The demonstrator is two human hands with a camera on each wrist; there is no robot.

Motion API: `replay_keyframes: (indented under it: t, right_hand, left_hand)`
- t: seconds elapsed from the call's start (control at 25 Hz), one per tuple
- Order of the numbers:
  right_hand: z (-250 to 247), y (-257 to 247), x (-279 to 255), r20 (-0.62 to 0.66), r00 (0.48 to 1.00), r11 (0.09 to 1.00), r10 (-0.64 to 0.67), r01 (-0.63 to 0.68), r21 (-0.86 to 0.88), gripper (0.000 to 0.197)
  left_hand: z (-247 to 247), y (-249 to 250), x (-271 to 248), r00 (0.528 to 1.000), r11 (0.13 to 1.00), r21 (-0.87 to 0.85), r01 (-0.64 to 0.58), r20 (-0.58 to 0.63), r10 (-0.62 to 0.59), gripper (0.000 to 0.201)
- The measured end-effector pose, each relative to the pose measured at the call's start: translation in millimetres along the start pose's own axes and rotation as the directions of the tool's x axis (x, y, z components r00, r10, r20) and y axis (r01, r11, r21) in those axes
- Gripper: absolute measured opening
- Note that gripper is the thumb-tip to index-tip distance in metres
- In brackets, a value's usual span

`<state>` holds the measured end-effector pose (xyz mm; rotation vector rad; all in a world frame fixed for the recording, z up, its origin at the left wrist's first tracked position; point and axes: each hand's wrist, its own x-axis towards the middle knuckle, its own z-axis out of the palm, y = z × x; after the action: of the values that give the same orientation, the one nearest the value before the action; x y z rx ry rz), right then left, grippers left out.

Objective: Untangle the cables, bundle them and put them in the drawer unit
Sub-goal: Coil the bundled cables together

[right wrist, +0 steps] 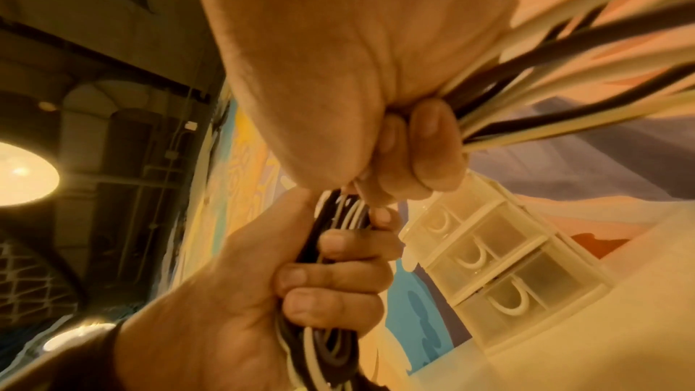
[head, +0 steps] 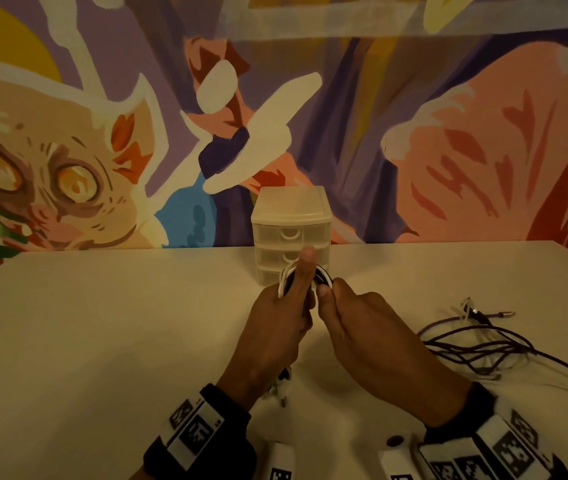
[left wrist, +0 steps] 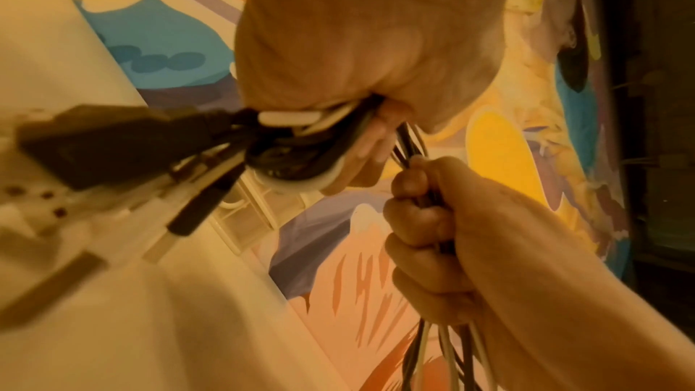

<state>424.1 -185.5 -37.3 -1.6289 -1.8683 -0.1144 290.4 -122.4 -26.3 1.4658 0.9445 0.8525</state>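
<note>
At centre frame the left hand (head: 277, 327) and right hand (head: 362, 327) both clench the black-and-white cable bundle (head: 289, 277); the wristband markers (head: 192, 427) at the bottom show no legible writing.

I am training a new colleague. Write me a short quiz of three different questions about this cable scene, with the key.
1. True or false: one drawer of the drawer unit is open.
2. Which hand grips the black and white cable bundle? A) left hand only B) right hand only C) both
3. Fill in: the loose dark cables lie on the table to the person's ____.

Key: 1 false; 2 C; 3 right.
</note>
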Motion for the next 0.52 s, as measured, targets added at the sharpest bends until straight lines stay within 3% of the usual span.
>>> replay_keyframes:
  t: [0.16, 0.24, 0.36, 0.52]
  right_hand:
    - [7, -1, -1, 0.228, 0.973, 0.962, 0.040, -0.099, 0.253, 0.034]
    - [7, -6, 0, 0.237, 0.971, 0.937, 0.034, -0.113, 0.330, 0.037]
    - [10, -9, 0, 0.218, 0.973, 0.906, 0.068, -0.152, 0.395, 0.042]
    - [12, -7, -2, 0.260, 0.961, 0.913, 0.099, -0.192, 0.359, 0.041]
  left_hand:
    - [1, -12, 8, 0.986, 0.992, 0.098, -0.080, -0.137, 0.093, 0.072]
    - [3, -13, 9, 0.977, 0.989, 0.092, -0.115, -0.170, 0.130, 0.065]
    - [7, -14, 11, 0.975, 0.981, 0.099, -0.169, -0.128, 0.181, 0.077]
    - [9, -13, 7, 0.970, 0.971, 0.088, -0.221, -0.083, 0.229, 0.049]
